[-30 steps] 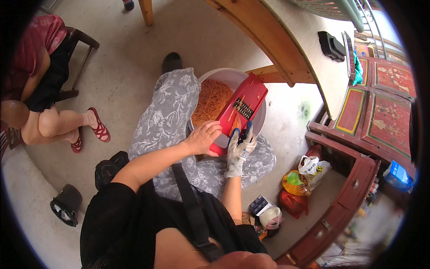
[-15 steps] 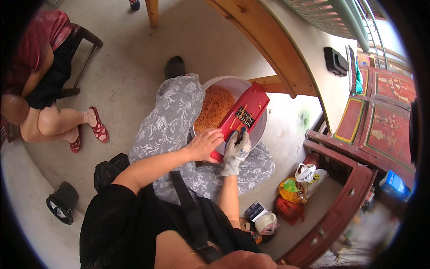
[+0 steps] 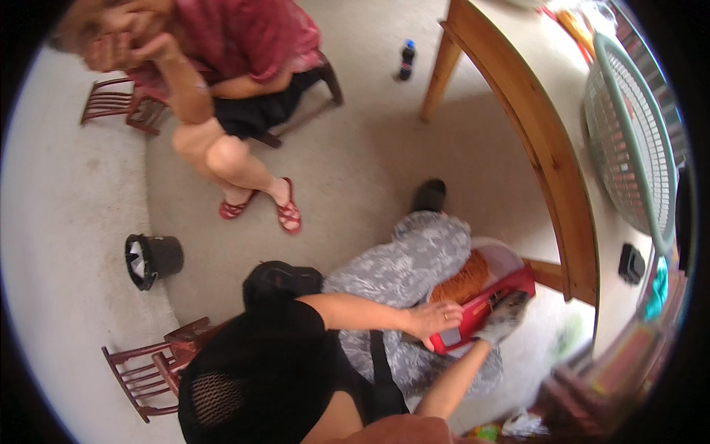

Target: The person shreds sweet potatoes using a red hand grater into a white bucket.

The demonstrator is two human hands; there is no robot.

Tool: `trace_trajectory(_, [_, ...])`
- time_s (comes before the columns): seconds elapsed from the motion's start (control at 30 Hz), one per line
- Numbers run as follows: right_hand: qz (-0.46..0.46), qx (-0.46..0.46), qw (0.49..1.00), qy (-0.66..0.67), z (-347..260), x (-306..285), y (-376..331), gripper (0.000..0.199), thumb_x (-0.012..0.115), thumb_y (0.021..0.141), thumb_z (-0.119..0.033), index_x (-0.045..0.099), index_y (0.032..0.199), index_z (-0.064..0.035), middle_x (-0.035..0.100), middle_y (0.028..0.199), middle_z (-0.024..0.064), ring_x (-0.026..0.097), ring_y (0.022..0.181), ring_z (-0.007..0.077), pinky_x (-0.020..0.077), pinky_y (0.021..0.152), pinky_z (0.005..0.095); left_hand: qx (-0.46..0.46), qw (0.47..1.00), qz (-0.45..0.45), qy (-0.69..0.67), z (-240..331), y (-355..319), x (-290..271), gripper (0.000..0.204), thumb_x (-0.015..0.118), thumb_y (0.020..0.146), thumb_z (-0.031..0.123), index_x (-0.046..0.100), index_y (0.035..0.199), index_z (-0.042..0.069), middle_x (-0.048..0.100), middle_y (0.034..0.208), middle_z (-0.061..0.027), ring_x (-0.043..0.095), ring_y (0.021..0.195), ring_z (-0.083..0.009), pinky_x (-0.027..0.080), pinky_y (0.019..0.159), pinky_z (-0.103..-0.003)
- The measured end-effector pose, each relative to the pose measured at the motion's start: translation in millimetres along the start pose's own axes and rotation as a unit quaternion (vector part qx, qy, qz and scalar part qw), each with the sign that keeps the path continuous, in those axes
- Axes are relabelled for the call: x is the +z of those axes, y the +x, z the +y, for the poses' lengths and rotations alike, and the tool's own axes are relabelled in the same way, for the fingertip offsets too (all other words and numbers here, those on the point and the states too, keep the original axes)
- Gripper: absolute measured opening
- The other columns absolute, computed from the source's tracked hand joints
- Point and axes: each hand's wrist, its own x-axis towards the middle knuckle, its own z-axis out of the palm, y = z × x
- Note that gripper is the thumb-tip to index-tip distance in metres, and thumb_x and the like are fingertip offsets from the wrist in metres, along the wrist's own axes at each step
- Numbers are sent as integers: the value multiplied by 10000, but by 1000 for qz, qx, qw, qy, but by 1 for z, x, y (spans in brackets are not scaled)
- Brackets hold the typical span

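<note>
Fingers (image 3: 451,314) of your left hand (image 3: 433,320) grip red grater (image 3: 484,307) w/ its lower end, over white basin (image 3: 510,259) on your lap. Right hand (image 3: 504,318), gloved & blurred: grip unclear, item hidden.

Glossy red plastic grater (image 3: 484,309) is resting against patterned cloth (image 3: 414,266); varnished wooden table (image 3: 547,148) is showing smooth grain.

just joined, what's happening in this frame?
A seated person steadies a flat red plastic grater with the bare left hand at its lower end, while the gloved right hand presses on its face. The grater rests slanted across a pale round basin on the lap, with a heap of orange shreds inside. Another person sits on a chair across the floor, beside a wooden table.
</note>
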Motion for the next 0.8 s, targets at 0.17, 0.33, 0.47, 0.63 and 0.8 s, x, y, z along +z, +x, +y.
trace_trajectory(0.17, [69, -137, 878, -453, -78, 45, -25, 419, 441, 963, -241, 510, 1262, 43, 525, 1260, 273, 543, 1134, 359, 409, 979, 411, -23, 999, 38, -8, -3, -16, 14, 934, 825, 386, 435, 471, 1119, -22, 418, 1243, -171, 325, 1279, -361, 284, 1074, -447])
trace_trajectory(0.33, [25, -94, 895, -436, -40, 31, -33, 425, 431, 970, -195, 426, 1317, 49, 542, 1252, 243, 548, 1128, 346, 457, 923, 366, -30, 998, 44, -34, 0, -11, 10, 926, 839, 374, 402, 460, 1108, -16, 418, 1225, -171, 337, 1272, -356, 302, 1061, -448])
trace_trajectory(0.47, [-52, 83, 809, -579, -73, 42, 28, 508, 319, 992, -254, 272, 1432, -4, 363, 1443, 187, 358, 1326, 315, 310, 1088, 368, -28, 999, 29, -25, 1, -10, 8, 919, 843, 384, 405, 462, 1106, -17, 426, 1235, -181, 338, 1274, -357, 311, 1054, -447])
trace_trajectory(0.63, [139, 74, 937, 311, -55, 38, -60, 366, 548, 896, -101, 517, 1225, 56, 593, 1134, 140, 567, 1019, 249, 440, 951, 373, 44, 995, 55, -74, -2, 0, 3, 886, 857, 469, 421, 478, 1137, -22, 475, 1221, -186, 393, 1222, -379, 350, 1029, -463])
trace_trajectory(0.8, [82, 31, 904, -419, -111, 67, -23, 337, 436, 984, -239, 594, 1067, 47, 657, 966, 178, 613, 886, 291, 474, 831, 352, -30, 998, -15, 47, 5, 1, -10, 824, 815, 538, 467, 502, 1131, -13, 472, 1246, -153, 381, 1244, -324, 348, 1042, -425])
